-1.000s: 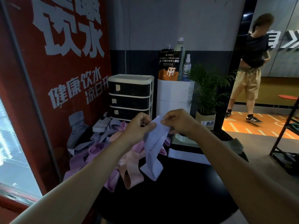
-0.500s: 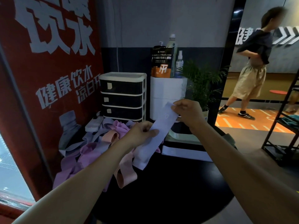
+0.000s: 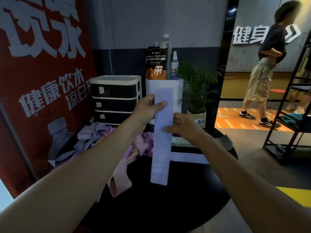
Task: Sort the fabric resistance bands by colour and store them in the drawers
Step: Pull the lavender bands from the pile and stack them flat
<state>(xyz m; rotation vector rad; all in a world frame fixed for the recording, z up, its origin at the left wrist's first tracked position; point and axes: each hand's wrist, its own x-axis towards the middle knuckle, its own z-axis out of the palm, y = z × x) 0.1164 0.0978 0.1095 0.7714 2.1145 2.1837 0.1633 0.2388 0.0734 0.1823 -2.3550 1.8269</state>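
Holding a pale lavender band upright in front of the drawer unit, both hands worked it flat. Left hand pinched the band near its upper end, thumb across the front face, fingers behind. Right hand pinched it lower down from the right edge, thumb tip on the fabric. The band hung straight and taut between the two grips, its lower end dangling free above the black round surface. This hold probably served to smooth the loop and read its colour before stowing.

Remaining bands lay in a loose heap on the left part of the surface, a mix of pink, purple and lavender; one pink band trailed toward the near edge. All drawers in the unit appeared shut, each front carrying a small pale label; what the labels said was too small to read. Sorting looked early, since most bands were unsorted.

Behind stood a white box with a pouch and bottles, a potted plant, and a person walking at the far right.
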